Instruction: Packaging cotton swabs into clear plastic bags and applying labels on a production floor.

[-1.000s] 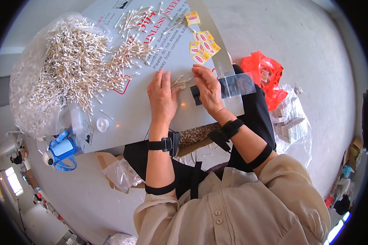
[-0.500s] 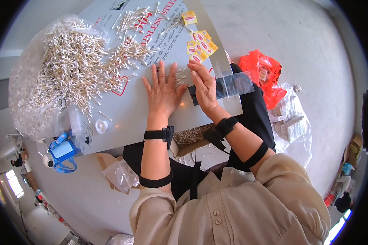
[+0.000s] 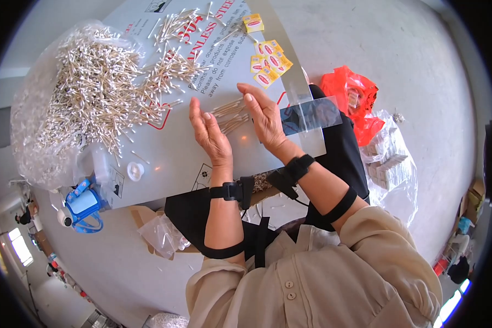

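Observation:
A small bunch of cotton swabs [image 3: 234, 122] lies on the table between my two hands. My left hand [image 3: 210, 136] stands on its edge at the left ends of the swabs, fingers stretched out and palm turned inward. Facing it at the right ends is my right hand [image 3: 267, 119], also with its fingers extended and its palm toward the swabs. Neither hand grips anything. Beside my right hand, a dark, partly clear plastic strip [image 3: 306, 116] lies across the table's right edge. Yellow printed packets [image 3: 273, 57] lie beyond my right hand.
A clear bag [image 3: 24, 120] spills a heap of swabs [image 3: 93, 82] across the table [image 3: 172, 158]. A white round cap [image 3: 135, 171] and a blue bottle [image 3: 85, 202] are at the left. On the floor at right are a red bag [image 3: 341, 85] and a clear bag of white boxes [image 3: 388, 167].
My left hand, flat over the table before, has turned onto its edge. The swabs between the hands now show as a more even bunch. My right hand has shifted slightly left and nearer.

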The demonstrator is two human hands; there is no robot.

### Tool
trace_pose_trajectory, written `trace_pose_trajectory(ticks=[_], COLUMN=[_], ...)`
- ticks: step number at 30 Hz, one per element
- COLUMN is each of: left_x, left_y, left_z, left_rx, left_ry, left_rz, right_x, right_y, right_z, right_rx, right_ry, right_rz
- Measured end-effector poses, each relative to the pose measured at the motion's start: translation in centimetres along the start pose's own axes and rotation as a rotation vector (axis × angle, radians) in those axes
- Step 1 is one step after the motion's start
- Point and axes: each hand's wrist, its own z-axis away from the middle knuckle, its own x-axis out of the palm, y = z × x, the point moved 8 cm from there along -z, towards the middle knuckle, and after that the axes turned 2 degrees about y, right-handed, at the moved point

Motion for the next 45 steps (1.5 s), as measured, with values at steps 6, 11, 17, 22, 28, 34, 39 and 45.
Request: trace_pose_trajectory(ticks=[6, 11, 17, 22, 28, 34, 39, 45], left_x=[0.1, 0.2, 1.5, 1.9, 3.8, 3.7, 3.5, 2.4], left_y=[-0.6, 2.2, 2.3, 2.3, 3.7, 2.2, 2.2, 2.2], left_z=[-0.2, 0.0, -0.9, -2.8, -4.2, -4.2, -3.8, -1.9], left_rx=[-0.044, 0.254, 0.353, 0.409, 0.332, 0.289, 0.305, 0.32], left_ry=[-0.093, -0.228, -0.36, -0.372, -0.602, -0.679, -0.621, -0.54], left_rz=[0.134, -0.491, -0.771, -0.763, -0.723, -0.825, -0.783, -0.72], right_x=[-1.2, -2.0, -1.8, -1.8, -2.3, -2.0, -1.1, -0.7], right_y=[0.5, 1.1, 1.3, 1.3, 2.0, 1.4, -1.8, -2.7], right_z=[2.0, 1.4, 1.1, 1.1, 0.9, 1.1, 1.8, 2.4], right_rx=[0.031, 0.045, 0.067, 0.079, 0.11, 0.075, -0.249, -0.463], right_ry=[0.079, 0.075, 0.071, 0.08, 0.067, 0.076, -0.019, -0.089], right_rz=[-0.019, -0.05, -0.054, -0.085, -0.121, -0.109, 0.391, 0.761])
